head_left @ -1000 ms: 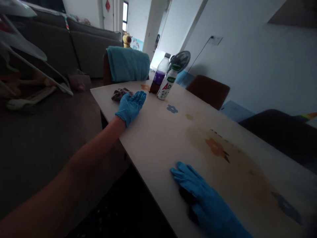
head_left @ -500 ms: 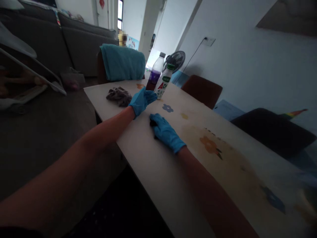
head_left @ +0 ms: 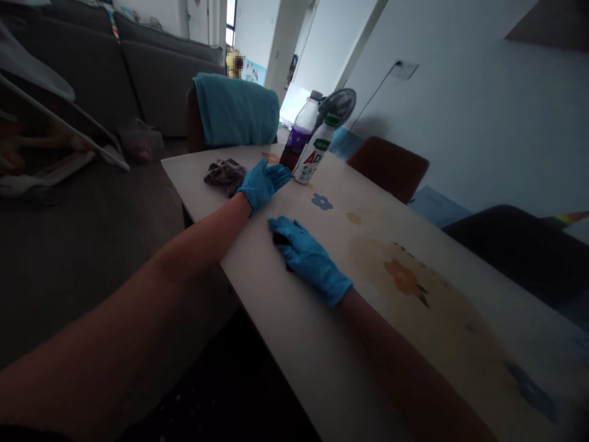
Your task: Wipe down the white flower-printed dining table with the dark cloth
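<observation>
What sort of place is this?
Probably a home's living and dining room: a grey sofa stands beyond the flower-patterned table, chairs surround it, and a teal towel hangs over one.

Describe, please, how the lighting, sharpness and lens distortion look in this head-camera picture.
Head view: underexposed overall, with the near foreground murky, though the blue-gloved left hand and right hand read clearly; the hallway behind is much brighter; the wide-angle lens tilts and stretches the table and wall lines; the lower right corner is dark and soft; one small far patch is pixelated.
</observation>
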A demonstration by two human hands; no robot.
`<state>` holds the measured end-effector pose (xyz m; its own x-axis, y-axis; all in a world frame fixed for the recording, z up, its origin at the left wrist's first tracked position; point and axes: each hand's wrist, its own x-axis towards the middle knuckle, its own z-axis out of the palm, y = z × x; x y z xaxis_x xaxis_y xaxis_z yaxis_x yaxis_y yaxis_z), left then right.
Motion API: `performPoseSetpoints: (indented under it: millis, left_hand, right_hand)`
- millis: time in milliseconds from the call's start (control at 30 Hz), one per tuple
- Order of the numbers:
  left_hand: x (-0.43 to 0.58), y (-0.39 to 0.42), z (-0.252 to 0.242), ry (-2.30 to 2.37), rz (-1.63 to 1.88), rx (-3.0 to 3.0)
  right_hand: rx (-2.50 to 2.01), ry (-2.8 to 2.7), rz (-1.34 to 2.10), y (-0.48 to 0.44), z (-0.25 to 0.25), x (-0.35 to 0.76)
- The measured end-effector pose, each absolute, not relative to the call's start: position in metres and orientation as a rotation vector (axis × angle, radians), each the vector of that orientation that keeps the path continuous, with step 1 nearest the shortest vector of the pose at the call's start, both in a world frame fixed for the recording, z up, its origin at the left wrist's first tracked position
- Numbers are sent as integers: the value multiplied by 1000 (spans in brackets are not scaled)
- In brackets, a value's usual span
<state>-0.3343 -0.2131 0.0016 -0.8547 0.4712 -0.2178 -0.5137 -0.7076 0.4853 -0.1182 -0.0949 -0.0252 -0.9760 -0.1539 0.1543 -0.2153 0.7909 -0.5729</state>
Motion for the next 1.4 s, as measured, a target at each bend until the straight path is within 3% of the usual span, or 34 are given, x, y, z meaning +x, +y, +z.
performPoseSetpoints:
  millis: [167, 233, 467, 800, 1000, 1233, 1400]
  left_hand:
    - [-333, -213, 0, 745, 2486, -90]
    - [-333, -214, 0, 749, 2489, -95]
    - [-334, -214, 0, 714, 2473, -130]
    - [-327, -222, 15, 650, 2534, -173]
    - [-287, -266, 57, 708, 2649, -30]
    - [-223, -360, 124, 1221, 2805, 631]
    - [-208, -359, 138, 1310, 2842, 704]
  right_hand:
    - [92, -2450, 1828, -103, 3, -74]
    - [43, -2370, 1940, -91, 9, -80]
    - [-337, -2564, 1210, -31, 1, -110]
    - [232, -2975, 552, -94, -33, -94]
    - [32, -3001, 496, -129, -33, -138]
    - [135, -3039, 541, -192, -14, -163]
    - [310, -3050, 550, -233, 2, -163]
